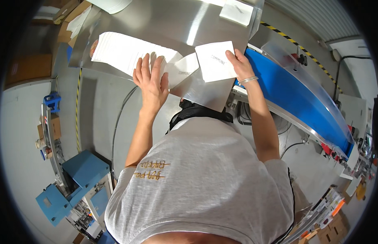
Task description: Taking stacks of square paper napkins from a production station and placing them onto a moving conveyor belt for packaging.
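Observation:
My left hand (151, 81) lies flat with fingers spread on the near end of a fanned row of white envelopes (124, 53) on a steel table (168, 20). My right hand (239, 62) holds one white envelope (215, 61) by its right edge, just above the table's near corner. Another white envelope (184, 69) lies between the two hands, partly under the held one. A bracelet circles my right wrist.
A blue conveyor belt (294, 97) runs along the right of the table. A white sheet (236, 11) lies at the table's far edge. Cardboard boxes (71, 16) sit at far left. A blue machine (79, 183) stands on the floor at lower left.

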A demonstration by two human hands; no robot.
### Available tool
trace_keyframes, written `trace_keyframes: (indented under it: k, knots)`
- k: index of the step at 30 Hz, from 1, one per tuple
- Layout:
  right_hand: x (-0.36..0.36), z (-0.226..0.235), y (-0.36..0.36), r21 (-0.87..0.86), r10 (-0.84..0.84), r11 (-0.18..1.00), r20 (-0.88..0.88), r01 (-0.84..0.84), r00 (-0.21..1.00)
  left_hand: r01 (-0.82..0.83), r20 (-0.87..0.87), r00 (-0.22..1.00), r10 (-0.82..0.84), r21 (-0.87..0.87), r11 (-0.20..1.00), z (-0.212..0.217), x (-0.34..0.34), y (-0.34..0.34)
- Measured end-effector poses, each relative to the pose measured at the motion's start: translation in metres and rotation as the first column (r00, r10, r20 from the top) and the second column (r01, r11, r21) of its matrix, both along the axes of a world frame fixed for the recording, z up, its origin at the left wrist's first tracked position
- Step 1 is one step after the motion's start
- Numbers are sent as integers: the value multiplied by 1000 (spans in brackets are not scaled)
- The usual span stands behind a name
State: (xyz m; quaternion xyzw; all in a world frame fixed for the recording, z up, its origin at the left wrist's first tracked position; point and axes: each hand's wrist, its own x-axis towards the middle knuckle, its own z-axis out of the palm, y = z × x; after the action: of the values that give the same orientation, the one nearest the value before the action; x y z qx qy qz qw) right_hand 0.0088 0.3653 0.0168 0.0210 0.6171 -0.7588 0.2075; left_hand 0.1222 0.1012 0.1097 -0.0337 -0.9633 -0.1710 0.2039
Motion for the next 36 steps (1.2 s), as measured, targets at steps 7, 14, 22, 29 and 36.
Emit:
trace_keyframes:
  k: [7,14,22,29,36]
  knots:
    - [11,6,14,-135,-206,968,58,213,977,8,-1,1000,-8,-35,999,-3,2,-2]
    - [24,-1,78,536,-323,740,-248,408,913,23,21,1000,-22,-39,999,-1,3,-1]
    - [44,-9,142,674,-396,461,-426,577,814,49,10,999,-49,-75,996,-4,2,-4]
    - [59,-49,232,845,-191,-107,-535,525,823,51,-37,998,-57,-141,989,-6,6,-13]
    - [52,37,121,693,-50,462,-603,554,796,74,-26,997,-75,-62,995,-4,2,-3]
